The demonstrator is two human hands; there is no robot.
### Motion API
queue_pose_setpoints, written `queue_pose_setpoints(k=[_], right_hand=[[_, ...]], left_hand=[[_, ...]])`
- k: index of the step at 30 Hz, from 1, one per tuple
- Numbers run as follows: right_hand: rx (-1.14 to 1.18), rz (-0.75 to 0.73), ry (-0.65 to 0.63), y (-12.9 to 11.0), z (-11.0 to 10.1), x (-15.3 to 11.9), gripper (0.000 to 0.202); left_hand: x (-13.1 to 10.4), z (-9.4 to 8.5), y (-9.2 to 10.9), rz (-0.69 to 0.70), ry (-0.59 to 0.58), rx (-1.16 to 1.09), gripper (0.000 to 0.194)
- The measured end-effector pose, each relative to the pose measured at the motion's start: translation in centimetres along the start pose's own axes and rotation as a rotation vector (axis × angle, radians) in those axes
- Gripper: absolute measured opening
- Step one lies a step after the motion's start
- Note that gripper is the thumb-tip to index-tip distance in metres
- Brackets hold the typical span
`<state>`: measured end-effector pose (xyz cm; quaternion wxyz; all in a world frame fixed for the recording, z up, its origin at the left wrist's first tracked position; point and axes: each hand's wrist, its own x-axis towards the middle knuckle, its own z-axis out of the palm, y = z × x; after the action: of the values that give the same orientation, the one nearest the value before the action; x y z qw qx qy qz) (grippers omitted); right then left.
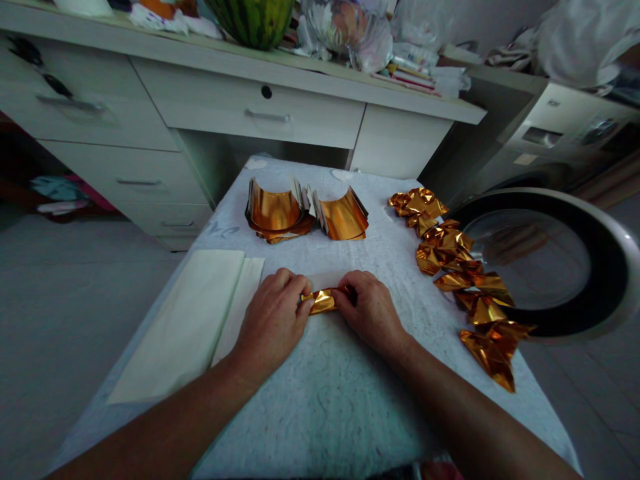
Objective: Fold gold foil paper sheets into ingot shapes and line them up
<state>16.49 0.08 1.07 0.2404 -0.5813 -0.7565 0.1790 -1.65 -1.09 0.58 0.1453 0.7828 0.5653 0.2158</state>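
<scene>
A narrow strip of folded or rolled gold foil paper (324, 301) lies across the middle of the cloth-covered table. My left hand (277, 310) pinches its left end between thumb and fingers. The other end is gripped by my right hand (373, 308), whose fingers curl over the foil. A pale translucent sheet (323, 280) shows just behind the strip, partly hidden by both hands. Beyond them stand two stacks of curved gold foil sheets, a left stack (276, 208) and a right stack (344, 217).
Crumpled folded gold foil pieces (445, 247) run down the table's right side. White paper sheets (185, 320) lie at left on the table (310, 427). A washing machine's open round door (613, 267) stands against the right edge. Behind is a white desk (265, 110) bearing a watermelon (253, 20).
</scene>
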Motion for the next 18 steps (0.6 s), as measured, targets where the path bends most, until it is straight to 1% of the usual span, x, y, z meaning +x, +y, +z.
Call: queue_pose_setpoints(k=[7,10,14,18], right_hand=[[0.006,-0.013,-0.009,0.1,0.0,0.1,0.015],[0.033,-0.008,0.011,0.5,0.1,0.0,0.008],[0.074,0.029,0.024,0.9,0.0,-0.2,0.019],[0.106,0.077,0.004,1.2,-0.4,-0.1,0.018]], left_hand=[[0.0,0.0,-0.1,0.016,-0.021,0.03,0.007],[-0.1,-0.2,0.1,0.027,-0.032,0.069,0.009],[-0.3,-0.4,0.4,0.051,-0.047,0.12,0.01],[-0.5,-0.5,0.6,0.061,-0.042,0.169,0.01]])
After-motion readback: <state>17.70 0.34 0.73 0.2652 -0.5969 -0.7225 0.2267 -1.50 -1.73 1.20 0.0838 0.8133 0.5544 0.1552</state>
